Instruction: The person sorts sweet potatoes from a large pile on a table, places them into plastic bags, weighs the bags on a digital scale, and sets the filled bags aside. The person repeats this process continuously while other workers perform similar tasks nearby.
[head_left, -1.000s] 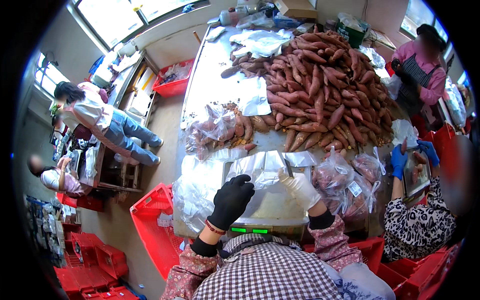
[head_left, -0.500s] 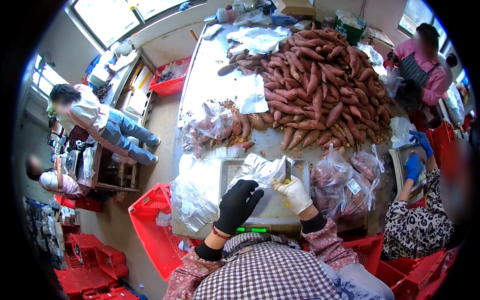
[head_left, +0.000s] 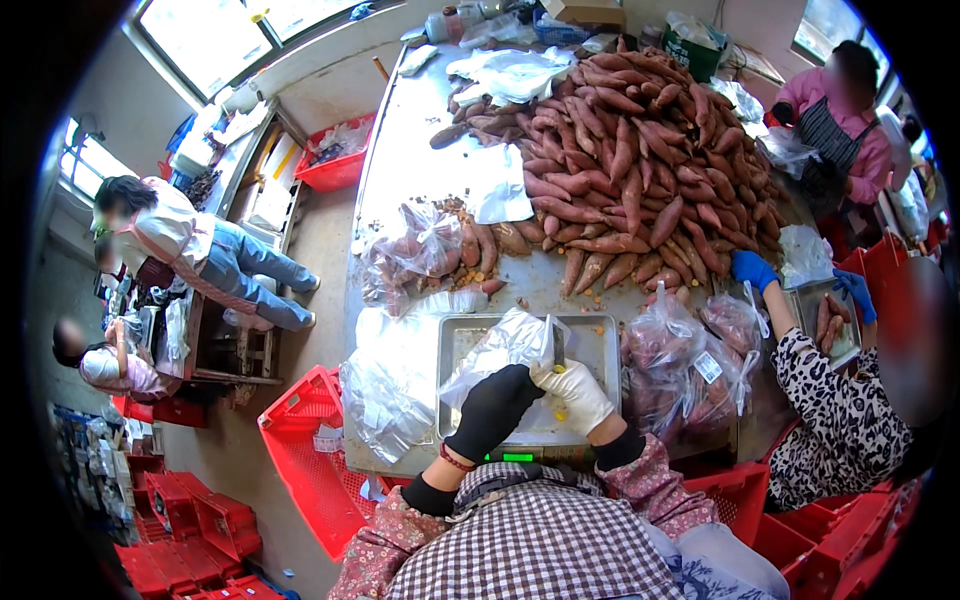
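My right hand, in a white glove, is closed round a knife with its blade pointing away from me. Against it, on the left, my left hand in a black glove has its fingers drawn together; whatever they hold is hidden. Both hands hover over a metal tray on a scale with a lit green display. A clear plastic bag lies in the tray beyond my hands. Yellowish bits show beside my right hand.
A big pile of sweet potatoes covers the table beyond the tray. Filled bags stand right, another bag far left, flat plastic bags nearer left. A red crate sits below. A blue-gloved co-worker's hand reaches in at right.
My left hand has moved right to meet my right hand, and its spread fingers have closed. The co-worker's one hand has moved to the pile; sweet potatoes now show in their tray.
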